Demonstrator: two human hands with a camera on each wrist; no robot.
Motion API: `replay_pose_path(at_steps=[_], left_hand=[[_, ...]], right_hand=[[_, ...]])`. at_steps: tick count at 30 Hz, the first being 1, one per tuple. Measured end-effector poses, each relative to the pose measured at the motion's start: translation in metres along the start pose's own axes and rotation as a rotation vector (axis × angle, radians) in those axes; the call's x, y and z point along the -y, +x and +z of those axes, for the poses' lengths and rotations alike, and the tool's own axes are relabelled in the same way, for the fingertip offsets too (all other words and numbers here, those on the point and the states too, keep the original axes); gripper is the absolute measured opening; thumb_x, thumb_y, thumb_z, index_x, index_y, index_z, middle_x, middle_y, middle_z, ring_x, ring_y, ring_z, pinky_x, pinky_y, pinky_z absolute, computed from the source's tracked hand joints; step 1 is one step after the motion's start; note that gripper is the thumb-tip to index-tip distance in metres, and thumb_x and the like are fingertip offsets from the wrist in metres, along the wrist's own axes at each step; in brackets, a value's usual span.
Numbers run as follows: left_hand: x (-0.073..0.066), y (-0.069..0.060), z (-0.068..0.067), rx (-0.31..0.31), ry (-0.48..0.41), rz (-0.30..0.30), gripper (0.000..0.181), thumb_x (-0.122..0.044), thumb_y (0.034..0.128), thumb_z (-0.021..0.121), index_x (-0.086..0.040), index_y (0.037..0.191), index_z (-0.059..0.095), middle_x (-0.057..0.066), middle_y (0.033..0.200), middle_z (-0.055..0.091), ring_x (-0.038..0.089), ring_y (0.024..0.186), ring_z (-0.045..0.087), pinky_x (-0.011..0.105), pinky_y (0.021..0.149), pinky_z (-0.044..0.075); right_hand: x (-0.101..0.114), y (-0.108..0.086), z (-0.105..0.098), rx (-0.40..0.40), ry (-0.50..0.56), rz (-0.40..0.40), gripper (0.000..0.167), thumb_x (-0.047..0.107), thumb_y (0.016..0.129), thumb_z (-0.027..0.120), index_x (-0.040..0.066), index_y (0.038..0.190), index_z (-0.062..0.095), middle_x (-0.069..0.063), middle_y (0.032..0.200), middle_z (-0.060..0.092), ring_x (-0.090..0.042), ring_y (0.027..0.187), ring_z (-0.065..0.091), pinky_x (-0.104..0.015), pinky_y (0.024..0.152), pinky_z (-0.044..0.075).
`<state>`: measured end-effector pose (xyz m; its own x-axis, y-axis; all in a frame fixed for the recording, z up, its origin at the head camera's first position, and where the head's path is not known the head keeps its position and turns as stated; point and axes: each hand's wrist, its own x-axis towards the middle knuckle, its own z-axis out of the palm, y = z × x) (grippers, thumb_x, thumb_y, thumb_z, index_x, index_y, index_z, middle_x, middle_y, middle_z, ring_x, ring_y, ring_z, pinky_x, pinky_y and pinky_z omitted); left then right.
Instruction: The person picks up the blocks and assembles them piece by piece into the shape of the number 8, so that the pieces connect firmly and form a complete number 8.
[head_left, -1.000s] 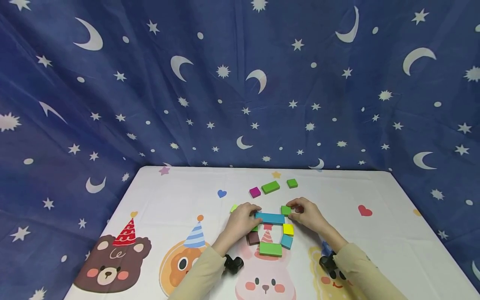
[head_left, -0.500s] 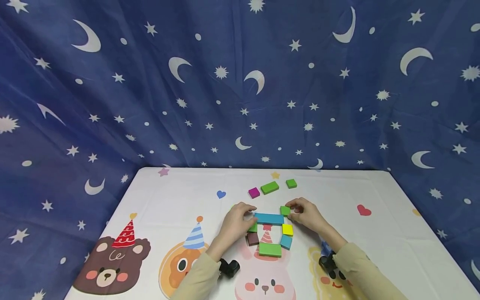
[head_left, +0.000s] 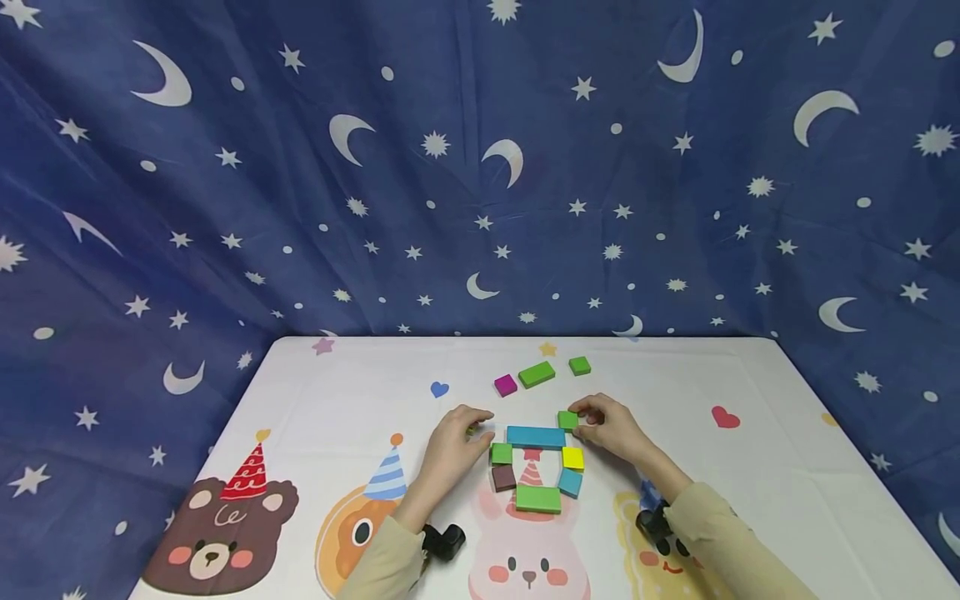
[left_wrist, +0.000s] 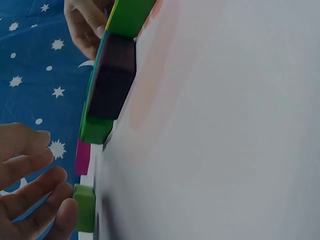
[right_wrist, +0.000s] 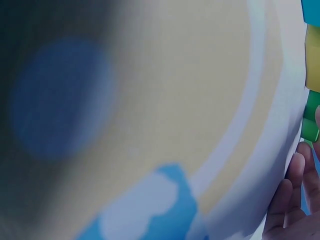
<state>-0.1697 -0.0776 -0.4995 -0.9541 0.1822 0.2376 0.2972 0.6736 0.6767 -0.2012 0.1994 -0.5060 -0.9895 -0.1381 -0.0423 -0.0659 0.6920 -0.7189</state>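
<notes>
In the head view, my left hand [head_left: 447,450] is left of a ring of blocks, its thumb and fingers apart around a mostly hidden yellow-green block [head_left: 471,430]. The left wrist view has the left hand's fingers [left_wrist: 60,210] beside that block [left_wrist: 85,209]; contact is unclear. My right hand [head_left: 617,431] pinches a small green block [head_left: 567,420] at the right end of a long blue block [head_left: 536,437]. Below the blue one lie a green block [head_left: 501,454], a brown block [head_left: 503,477], a yellow block [head_left: 573,459], a small blue block [head_left: 570,482] and a long green block [head_left: 537,499].
Behind the ring lie a magenta block [head_left: 506,385], a longer green block [head_left: 537,375] and a small green block [head_left: 580,366]. A white cloth [head_left: 337,400] with printed animals covers the table, and a dark blue starry curtain [head_left: 420,183] hangs behind it.
My left hand has let go of the long blue block's left end and moved left, uncovering the green block below. The right hand keeps its place at the small green block.
</notes>
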Motion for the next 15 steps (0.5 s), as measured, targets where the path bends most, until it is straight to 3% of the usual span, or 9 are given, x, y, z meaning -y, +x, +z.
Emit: replay_pose_path(at_steps=[8,15], left_hand=[[0.010,-0.002,-0.006,-0.068,0.016,-0.010,0.024,-0.016,0.0834,0.071,-0.012,0.107,0.072,0.004,0.098,0.068,0.018,0.090,0.061,0.033,0.080,0.049],[0.019,-0.002,-0.011,-0.108,0.013,-0.061,0.026,-0.014,0.0803,0.074,-0.011,0.106,0.072,0.005,0.097,0.068,0.020,0.089,0.062,0.032,0.077,0.049]], right_hand=[[-0.001,0.000,0.000,-0.001,0.002,0.004,0.030,0.005,0.079,0.072,0.009,0.109,0.068,-0.005,0.095,0.058,-0.017,0.083,0.047,-0.025,0.071,0.041],[0.000,-0.001,-0.001,-0.003,0.001,-0.007,0.029,0.006,0.079,0.072,0.008,0.108,0.068,-0.006,0.098,0.060,-0.017,0.083,0.047,-0.025,0.070,0.040]])
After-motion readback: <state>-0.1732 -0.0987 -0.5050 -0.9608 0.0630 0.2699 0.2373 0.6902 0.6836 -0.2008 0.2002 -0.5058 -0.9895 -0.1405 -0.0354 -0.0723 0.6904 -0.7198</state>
